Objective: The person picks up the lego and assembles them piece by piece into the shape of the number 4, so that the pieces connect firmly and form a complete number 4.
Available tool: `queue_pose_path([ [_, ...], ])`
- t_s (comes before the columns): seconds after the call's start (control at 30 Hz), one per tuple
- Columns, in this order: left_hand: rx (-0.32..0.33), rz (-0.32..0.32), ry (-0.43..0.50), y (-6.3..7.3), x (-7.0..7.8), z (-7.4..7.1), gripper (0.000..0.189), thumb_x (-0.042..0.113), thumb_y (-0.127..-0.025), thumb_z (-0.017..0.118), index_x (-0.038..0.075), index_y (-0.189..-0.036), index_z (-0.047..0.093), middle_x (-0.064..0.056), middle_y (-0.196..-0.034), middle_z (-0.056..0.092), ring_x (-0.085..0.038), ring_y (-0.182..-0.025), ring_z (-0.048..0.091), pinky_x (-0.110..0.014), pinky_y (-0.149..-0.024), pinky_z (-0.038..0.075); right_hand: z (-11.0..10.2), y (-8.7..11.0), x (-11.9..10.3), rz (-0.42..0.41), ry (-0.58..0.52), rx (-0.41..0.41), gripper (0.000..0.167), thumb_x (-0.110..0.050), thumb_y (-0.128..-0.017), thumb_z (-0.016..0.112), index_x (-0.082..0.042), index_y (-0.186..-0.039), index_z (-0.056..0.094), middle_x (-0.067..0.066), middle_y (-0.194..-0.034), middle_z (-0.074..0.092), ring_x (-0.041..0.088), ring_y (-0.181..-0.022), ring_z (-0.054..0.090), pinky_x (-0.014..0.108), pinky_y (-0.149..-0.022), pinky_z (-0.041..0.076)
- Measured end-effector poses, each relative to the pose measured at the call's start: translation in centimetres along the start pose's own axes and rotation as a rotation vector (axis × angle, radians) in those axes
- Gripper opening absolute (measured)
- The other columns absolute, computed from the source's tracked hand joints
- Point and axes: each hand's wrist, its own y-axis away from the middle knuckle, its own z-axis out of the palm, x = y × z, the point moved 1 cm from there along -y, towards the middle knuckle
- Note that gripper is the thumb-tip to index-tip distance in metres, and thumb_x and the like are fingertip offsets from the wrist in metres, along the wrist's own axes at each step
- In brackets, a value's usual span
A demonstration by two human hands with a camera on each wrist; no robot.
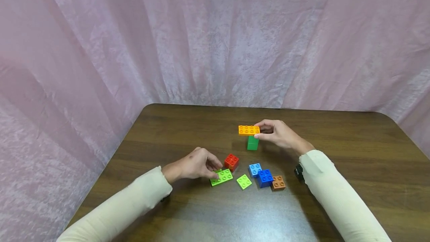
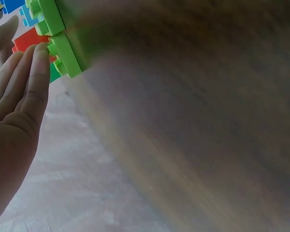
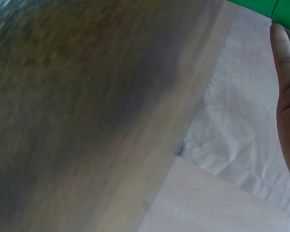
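Observation:
In the head view, my right hand pinches the right end of an orange brick, thumb in front and fingers behind. The orange brick lies across the top of an upright green stack. A corner of green brick shows beside a fingertip in the right wrist view. My left hand reaches over a long lime-green brick, the thumb above its left end. In the left wrist view, straight fingers meet its studs, while the thumb stands apart, higher up.
A red brick stands just behind the long lime-green one. To the right lie a small lime-green brick, a light blue brick, a dark blue brick and a brown brick. Pink curtain hangs behind the wooden table.

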Motion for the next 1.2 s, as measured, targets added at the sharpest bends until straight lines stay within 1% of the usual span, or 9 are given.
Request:
queue_pose_path([
  [0.1, 0.003, -0.008, -0.028, 0.2, 0.1, 0.0, 0.027, 0.008, -0.076, 0.087, 0.004, -0.101, 0.078, -0.004, -0.098, 0.076, -0.012, -0.083, 0.071, -0.020, -0.070, 0.056, 0.0, 0.0, 0.0, -0.003, 0.004, -0.002, 0.034, -0.017, -0.092, 0.075, -0.001, -0.121, 0.066, 0.011, -0.108, 0.072, 0.020, -0.095, 0.068, 0.025, -0.079, 0.054],
  [0.17, 0.006, -0.010, -0.039, 0.3, 0.1, 0.1, 0.027, 0.008, -0.076, 0.088, 0.004, -0.101, 0.078, -0.004, -0.098, 0.076, -0.012, -0.083, 0.071, -0.019, -0.070, 0.056, 0.0, 0.0, 0.0, -0.006, 0.006, -0.004, 0.034, -0.016, -0.092, 0.075, -0.001, -0.121, 0.066, 0.011, -0.108, 0.072, 0.020, -0.094, 0.068, 0.025, -0.079, 0.054],
  [0.33, -0.003, -0.001, -0.037, 0.6, 0.3, 0.4, 0.026, 0.006, -0.076, 0.087, 0.003, -0.101, 0.078, -0.005, -0.097, 0.076, -0.008, -0.079, 0.070, -0.019, -0.067, 0.056, 0.0, -0.1, 0.1, -0.007, 0.004, -0.001, 0.034, -0.016, -0.091, 0.075, 0.000, -0.120, 0.067, 0.011, -0.107, 0.073, 0.020, -0.094, 0.069, 0.025, -0.078, 0.054],
  [0.5, 0.007, 0.007, -0.061, 0.8, 0.6, 0.7, 0.028, 0.007, -0.075, 0.088, 0.004, -0.102, 0.078, -0.005, -0.098, 0.076, -0.011, -0.080, 0.070, -0.018, -0.067, 0.055, 0.0, -0.2, 0.1, 0.003, -0.001, 0.002, 0.034, -0.016, -0.091, 0.075, 0.000, -0.120, 0.066, 0.012, -0.108, 0.072, 0.021, -0.095, 0.069, 0.025, -0.079, 0.054],
  [0.6, 0.013, 0.020, -0.088, 0.8, 0.7, 0.9, 0.031, 0.009, -0.074, 0.089, 0.004, -0.102, 0.078, -0.004, -0.098, 0.076, -0.012, -0.081, 0.069, -0.019, -0.068, 0.055, 0.0, -0.2, 0.1, 0.010, -0.004, -0.001, 0.035, -0.017, -0.091, 0.075, 0.000, -0.120, 0.066, 0.012, -0.108, 0.072, 0.021, -0.096, 0.069, 0.024, -0.080, 0.054],
  [0.7, 0.009, 0.033, -0.105, 0.8, 0.7, 1.2, 0.033, 0.010, -0.073, 0.090, 0.003, -0.103, 0.077, -0.004, -0.099, 0.075, -0.010, -0.082, 0.068, -0.020, -0.070, 0.055, 0.0, -0.2, 0.2, 0.010, -0.004, -0.004, 0.035, -0.017, -0.091, 0.075, 0.000, -0.121, 0.066, 0.012, -0.109, 0.072, 0.021, -0.096, 0.069, 0.024, -0.080, 0.054],
  [0.87, 0.002, 0.038, -0.106, 0.8, 0.8, 1.7, 0.033, 0.006, -0.074, 0.089, 0.002, -0.104, 0.076, -0.005, -0.102, 0.074, -0.008, -0.083, 0.067, -0.019, -0.073, 0.055, 0.0, -0.2, 0.3, 0.003, -0.013, -0.002, 0.034, -0.018, -0.091, 0.075, -0.001, -0.119, 0.067, 0.011, -0.107, 0.073, 0.020, -0.094, 0.068, 0.023, -0.079, 0.053],
  [1.07, 0.006, 0.048, -0.172, 0.9, 0.9, 1.9, 0.032, 0.002, -0.075, 0.086, 0.004, -0.105, 0.076, -0.004, -0.103, 0.074, -0.009, -0.085, 0.065, -0.020, -0.075, 0.054, 0.1, -0.1, 0.2, 0.019, -0.043, -0.008, 0.033, -0.019, -0.092, 0.075, -0.002, -0.119, 0.067, 0.011, -0.107, 0.073, 0.021, -0.096, 0.068, 0.023, -0.079, 0.053],
  [1.2, 0.009, 0.057, -0.212, 0.9, 1.0, 2.0, 0.032, 0.006, -0.074, 0.088, 0.005, -0.104, 0.076, -0.003, -0.101, 0.074, -0.008, -0.084, 0.065, -0.019, -0.074, 0.053, 0.0, -0.1, 0.2, 0.020, -0.051, -0.006, 0.033, -0.019, -0.092, 0.074, -0.001, -0.119, 0.067, 0.012, -0.109, 0.072, 0.022, -0.097, 0.068, 0.023, -0.080, 0.053],
])
